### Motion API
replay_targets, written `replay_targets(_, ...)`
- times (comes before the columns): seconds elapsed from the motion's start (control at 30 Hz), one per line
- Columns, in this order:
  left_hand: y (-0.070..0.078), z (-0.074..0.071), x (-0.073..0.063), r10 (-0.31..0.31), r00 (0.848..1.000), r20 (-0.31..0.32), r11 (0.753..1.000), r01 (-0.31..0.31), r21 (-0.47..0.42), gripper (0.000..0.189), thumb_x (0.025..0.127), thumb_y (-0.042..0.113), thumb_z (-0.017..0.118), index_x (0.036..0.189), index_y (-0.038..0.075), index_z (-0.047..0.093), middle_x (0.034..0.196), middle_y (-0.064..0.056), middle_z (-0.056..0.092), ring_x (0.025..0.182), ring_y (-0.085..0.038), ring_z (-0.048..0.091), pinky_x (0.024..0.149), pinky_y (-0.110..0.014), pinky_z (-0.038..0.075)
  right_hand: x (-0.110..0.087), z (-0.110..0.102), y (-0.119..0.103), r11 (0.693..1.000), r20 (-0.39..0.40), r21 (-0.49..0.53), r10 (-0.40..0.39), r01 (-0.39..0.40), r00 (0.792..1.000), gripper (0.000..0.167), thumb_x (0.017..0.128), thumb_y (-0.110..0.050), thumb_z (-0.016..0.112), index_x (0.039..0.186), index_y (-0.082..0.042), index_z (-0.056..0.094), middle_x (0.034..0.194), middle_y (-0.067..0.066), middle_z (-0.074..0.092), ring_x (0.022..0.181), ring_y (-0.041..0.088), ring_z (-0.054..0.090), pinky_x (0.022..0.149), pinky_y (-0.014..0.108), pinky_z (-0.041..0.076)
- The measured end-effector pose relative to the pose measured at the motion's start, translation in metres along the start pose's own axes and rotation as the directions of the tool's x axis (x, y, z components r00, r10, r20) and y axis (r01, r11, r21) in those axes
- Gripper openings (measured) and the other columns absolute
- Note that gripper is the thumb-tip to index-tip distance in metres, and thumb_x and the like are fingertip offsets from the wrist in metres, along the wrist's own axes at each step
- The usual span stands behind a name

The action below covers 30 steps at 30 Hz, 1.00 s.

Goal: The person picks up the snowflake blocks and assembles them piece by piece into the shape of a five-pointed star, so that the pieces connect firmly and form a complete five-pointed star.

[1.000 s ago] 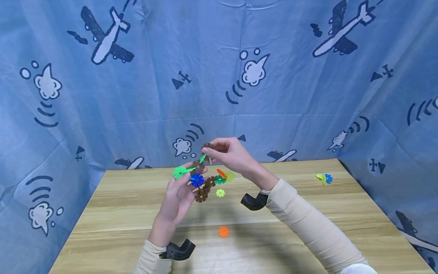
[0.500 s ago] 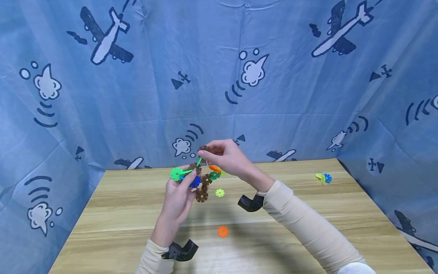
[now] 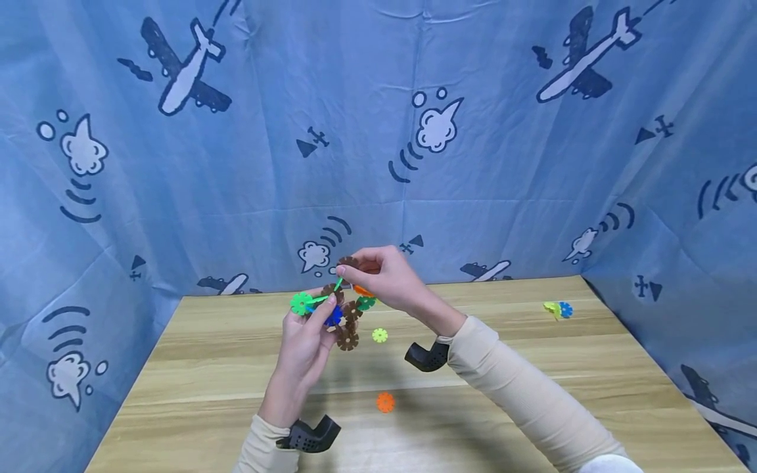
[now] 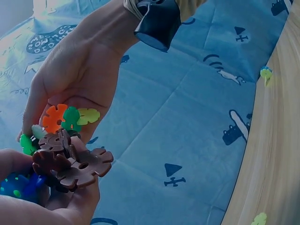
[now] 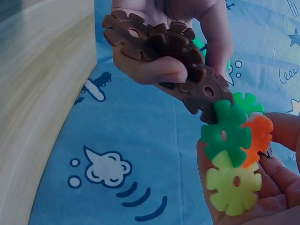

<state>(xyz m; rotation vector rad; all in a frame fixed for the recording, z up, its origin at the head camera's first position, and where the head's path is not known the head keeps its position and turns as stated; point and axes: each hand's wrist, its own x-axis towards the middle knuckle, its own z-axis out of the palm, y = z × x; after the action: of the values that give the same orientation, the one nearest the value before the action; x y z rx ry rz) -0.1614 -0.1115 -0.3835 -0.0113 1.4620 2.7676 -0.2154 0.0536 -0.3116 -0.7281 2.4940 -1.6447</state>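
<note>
My left hand (image 3: 303, 351) grips a joined cluster of notched plastic snowflake discs above the table. Brown discs (image 3: 347, 339), a blue disc (image 3: 334, 316) and a bright green disc (image 3: 301, 303) stick out around its thumb and fingers. At the top of the cluster my right hand (image 3: 393, 281) pinches a thin green disc (image 3: 338, 284), seen edge-on, beside another brown disc (image 3: 348, 261). Linked to the brown ones in the right wrist view are a dark green disc (image 5: 226, 131), an orange disc (image 5: 259, 136) and a yellow disc (image 5: 234, 190). The fingers partly hide the joints.
On the wooden table (image 3: 503, 394) lie a loose yellow-green disc (image 3: 380, 335) and, nearer me, an orange disc (image 3: 386, 402). A small yellow and blue group of discs (image 3: 558, 309) lies far right. Blue printed cloth (image 3: 367, 164) walls the table's back and sides.
Both hands have shifted slightly left and the right hand a little down, closer to the left. The orange, dark green and yellow discs are now more covered by the right hand.
</note>
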Motion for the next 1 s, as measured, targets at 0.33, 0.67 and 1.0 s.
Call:
replay_targets(0.33,0.001,-0.005,0.001,0.006,0.999,0.032,1.0,-0.006,-0.01,0.016,0.104,0.013,0.058,0.119,0.015,0.053,0.106,0.002,0.066,0.095,-0.012,0.067,0.083,-0.035,0.061,-0.005,-0.009,0.008,0.999,0.038,0.026,0.029,-0.03,0.999,0.036,0.101,-0.037,0.062,0.128,-0.013,0.068,0.117,0.003,0.075,0.107,0.018,0.072,0.096,0.039,0.057)
replay_targets(0.67,0.012,-0.016,0.001,0.02,0.993,0.114,0.998,-0.013,-0.067,0.031,0.108,0.045,0.038,0.123,0.019,0.046,0.122,-0.002,0.059,0.111,-0.018,0.062,0.095,-0.041,0.056,-0.025,-0.028,0.03,0.991,0.086,0.007,0.131,-0.132,0.988,0.029,0.102,-0.025,0.063,0.124,-0.008,0.067,0.106,0.008,0.073,0.088,0.019,0.071,0.081,0.035,0.06)
replay_targets(1.0,0.013,-0.019,-0.001,0.045,0.961,0.274,0.968,0.025,-0.249,0.051,0.107,0.047,0.009,0.132,0.015,0.04,0.136,-0.01,0.049,0.124,-0.026,0.055,0.105,-0.051,0.049,-0.027,-0.03,0.033,0.992,0.013,0.055,0.112,-0.113,0.994,0.018,0.098,-0.017,0.067,0.112,-0.007,0.072,0.092,0.007,0.074,0.079,0.02,0.07,0.075,0.035,0.06)
